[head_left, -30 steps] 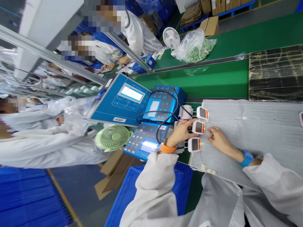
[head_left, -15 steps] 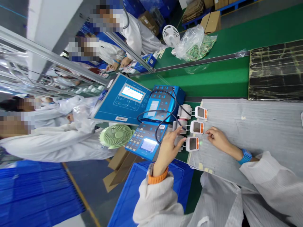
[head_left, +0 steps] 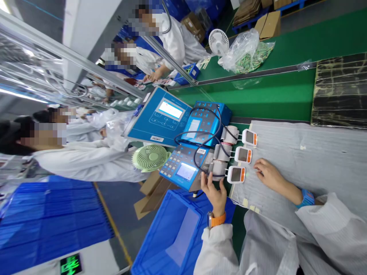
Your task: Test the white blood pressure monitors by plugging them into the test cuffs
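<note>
My left hand [head_left: 215, 195], with an orange watch band, has its fingers spread beside the lower white cylinder [head_left: 219, 168] and the lower blue keypad unit [head_left: 183, 168]. Its fingertips are close to the cylinder; whether they touch it I cannot tell. Three white devices with dark screens and orange buttons lie in a row: an upper device [head_left: 249, 138], a middle device [head_left: 243, 155] and a lower device [head_left: 236, 174]. Short white prongs link them to the white cylinders. My right hand [head_left: 269, 175], with a blue watch, rests on the grey mat [head_left: 304, 160], fingers loosely bent and holding nothing.
Black cables loop over the upper blue keypad unit [head_left: 197, 124] and a blue panel with a lit screen [head_left: 160, 116]. A green fan [head_left: 151, 157] and a blue crate [head_left: 169, 229] are to the left. A black taped block [head_left: 341, 89] lies far right. Co-workers sit beyond.
My left hand has moved down and back from the devices' prongs to beside the lower cylinder. My right hand stays by the devices on the mat. The view has shifted left.
</note>
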Demonstrator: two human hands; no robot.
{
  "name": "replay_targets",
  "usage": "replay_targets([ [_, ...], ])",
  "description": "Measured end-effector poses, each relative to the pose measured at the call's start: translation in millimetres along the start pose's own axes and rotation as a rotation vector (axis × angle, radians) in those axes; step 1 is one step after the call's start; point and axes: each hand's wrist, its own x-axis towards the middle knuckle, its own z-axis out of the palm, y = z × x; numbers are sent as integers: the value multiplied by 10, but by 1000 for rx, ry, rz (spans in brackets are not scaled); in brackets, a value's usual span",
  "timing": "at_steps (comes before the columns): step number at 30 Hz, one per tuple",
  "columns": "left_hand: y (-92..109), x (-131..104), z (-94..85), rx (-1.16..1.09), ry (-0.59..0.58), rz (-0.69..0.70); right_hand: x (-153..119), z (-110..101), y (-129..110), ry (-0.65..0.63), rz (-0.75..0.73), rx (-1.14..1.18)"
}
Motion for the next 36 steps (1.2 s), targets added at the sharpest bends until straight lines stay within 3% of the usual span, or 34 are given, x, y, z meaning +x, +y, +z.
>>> replay_targets([
  [6,24,-45,148,-21,55,-24,-34,-7,-13,-8,-62,-83],
  [13,-92,-197,333,-169,269,-194,-28,2,15,-21,-88,-108],
  [18,-196,-235,405,-268,256,-334,-31,20,41,-9,-111,-123],
  [36,-191,-223,411,-257,269,-355,-34,44,66,10,-128,-162],
])
